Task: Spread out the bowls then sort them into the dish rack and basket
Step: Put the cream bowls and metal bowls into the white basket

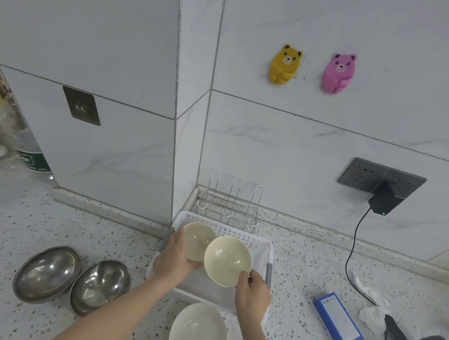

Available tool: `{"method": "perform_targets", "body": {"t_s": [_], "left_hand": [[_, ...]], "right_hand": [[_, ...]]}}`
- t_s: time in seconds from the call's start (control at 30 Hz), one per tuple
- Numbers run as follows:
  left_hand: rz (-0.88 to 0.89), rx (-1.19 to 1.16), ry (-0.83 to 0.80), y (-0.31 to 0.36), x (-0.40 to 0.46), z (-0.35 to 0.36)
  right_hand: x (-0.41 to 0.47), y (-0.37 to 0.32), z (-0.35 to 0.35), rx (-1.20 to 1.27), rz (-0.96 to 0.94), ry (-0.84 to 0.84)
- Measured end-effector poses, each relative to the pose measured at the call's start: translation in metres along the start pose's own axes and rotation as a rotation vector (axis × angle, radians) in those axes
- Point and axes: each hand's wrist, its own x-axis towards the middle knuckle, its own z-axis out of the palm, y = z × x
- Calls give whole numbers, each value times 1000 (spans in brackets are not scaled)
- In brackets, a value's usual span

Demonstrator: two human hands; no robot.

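Note:
My left hand (172,256) grips a small cream bowl (197,237) by its rim, held tilted over the white perforated basket (262,247). My right hand (253,290) holds a second cream bowl (227,259) by its lower edge, overlapping the first. A larger white bowl (198,328) sits on the counter in front of the basket. Two steel bowls (47,273) (100,285) lie side by side on the counter at the left. The wire dish rack (231,204) stands bare in the corner behind the basket.
A blue battery pack (337,320) lies at the right, with a black cable (352,246) running up to a charger in the wall socket (382,179). Crumpled tissue and dark tools sit at the far right. A bottle (33,155) stands at the far left.

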Motion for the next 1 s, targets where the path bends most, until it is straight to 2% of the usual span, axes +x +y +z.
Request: {"method": "perform_targets", "body": {"t_s": [0.23,0.37,0.47,0.57,0.7,1.0], "left_hand": [[31,-28,21,-1,-1,-3],[158,15,182,-15,-7,-19],[230,137,275,-31,-3,-26],[122,175,179,-39,0,-24],[79,125,83,-52,-3,-8],[77,118,51,-56,-1,-2]], "right_hand": [[-2,-3,-2,43,8,21],[-1,-1,-3,70,17,29],[1,0,-2,82,26,6],[2,-2,-2,104,46,-8],[4,-7,-4,156,47,-56],[19,-41,17,122,-16,-247]]}}
